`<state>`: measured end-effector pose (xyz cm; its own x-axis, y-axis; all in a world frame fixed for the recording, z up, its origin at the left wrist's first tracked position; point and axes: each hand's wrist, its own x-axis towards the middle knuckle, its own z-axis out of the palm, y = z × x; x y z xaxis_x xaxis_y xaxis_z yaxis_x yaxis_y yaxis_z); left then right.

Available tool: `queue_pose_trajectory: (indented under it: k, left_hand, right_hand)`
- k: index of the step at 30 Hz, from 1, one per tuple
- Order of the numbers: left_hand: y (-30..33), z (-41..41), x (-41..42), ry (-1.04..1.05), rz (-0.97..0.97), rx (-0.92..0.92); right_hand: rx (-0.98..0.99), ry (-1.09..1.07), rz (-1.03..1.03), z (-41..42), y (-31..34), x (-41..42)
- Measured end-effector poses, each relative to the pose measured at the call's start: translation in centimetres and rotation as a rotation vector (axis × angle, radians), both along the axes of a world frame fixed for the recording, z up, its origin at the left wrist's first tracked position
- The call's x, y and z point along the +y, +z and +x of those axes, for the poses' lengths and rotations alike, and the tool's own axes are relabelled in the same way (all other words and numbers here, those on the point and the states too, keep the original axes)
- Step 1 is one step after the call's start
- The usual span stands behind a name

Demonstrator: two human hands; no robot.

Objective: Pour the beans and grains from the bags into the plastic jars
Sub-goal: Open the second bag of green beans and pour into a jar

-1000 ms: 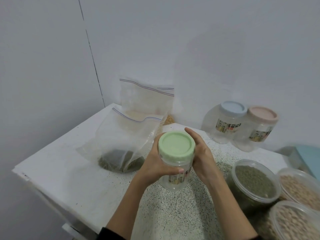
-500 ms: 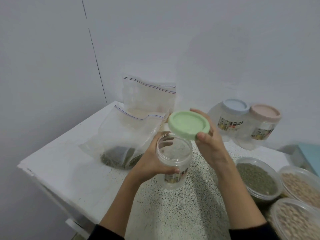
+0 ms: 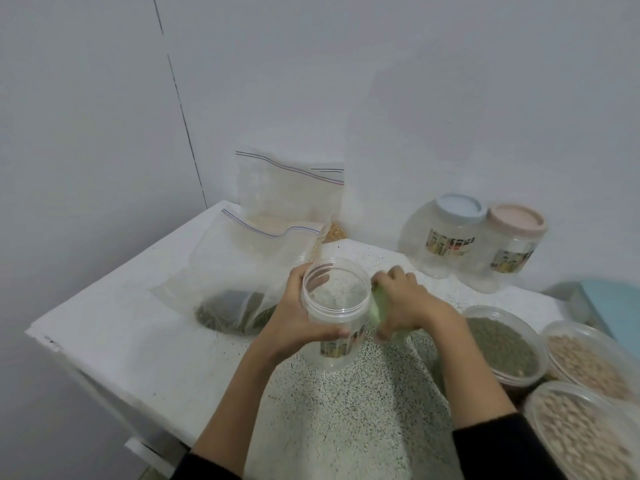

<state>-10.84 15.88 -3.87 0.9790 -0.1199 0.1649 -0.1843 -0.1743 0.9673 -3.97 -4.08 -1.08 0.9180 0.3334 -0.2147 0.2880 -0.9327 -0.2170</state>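
My left hand (image 3: 294, 323) grips a clear, empty plastic jar (image 3: 335, 310) with its mouth uncovered, held just above the speckled counter. My right hand (image 3: 405, 306) holds the jar's green lid (image 3: 377, 306) low on the jar's right side, the lid tipped on edge and mostly hidden under my fingers. A zip bag with green beans (image 3: 235, 299) at its bottom lies to the left of the jar. Behind it stands a second zip bag with pale grain (image 3: 291, 202).
Two empty lidded jars, one blue-lidded (image 3: 446, 237) and one pink-lidded (image 3: 512, 247), stand by the wall. Open tubs of green beans (image 3: 502, 344) and pale beans (image 3: 588, 362), (image 3: 581, 431) crowd the right. The counter edge (image 3: 104, 368) drops off at left. A blue box (image 3: 613, 306) sits far right.
My right hand took the green lid off the jar, lifted it, then brought it down to the jar's right side. My left hand kept hold of the jar.
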Motion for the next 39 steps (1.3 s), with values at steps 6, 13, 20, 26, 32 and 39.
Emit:
queue_pose_trajectory:
  k: [6, 13, 20, 26, 32, 39]
  left_hand:
    - [0.0, -0.5, 0.1, 0.009, 0.001, -0.005]
    - [1.1, -1.4, 3.2, -0.073, 0.056, 0.080]
    - [6.4, 2.5, 11.7, 0.365, 0.034, -0.037]
    - [4.2, 10.1, 16.7, 0.583, 0.199, 0.063]
    - [1.2, 13.4, 19.8, 0.527, 0.319, 0.298]
    - [1.9, 15.5, 20.4, 0.584, 0.174, 0.211]
  right_hand:
    - [0.098, 0.034, -0.225, -0.7, -4.0, 0.2]
    - [0.139, -0.026, -0.146, 0.2, -1.6, -0.1]
    - [-0.113, -0.082, 0.394, 4.9, 7.4, 3.4]
    - [0.139, -0.021, 0.332, 8.0, 8.5, 10.0]
    - [0.228, 0.038, 0.494, 10.1, 7.1, 11.9]
    - [0.404, 0.409, 0.400, 10.6, 10.9, 11.3]
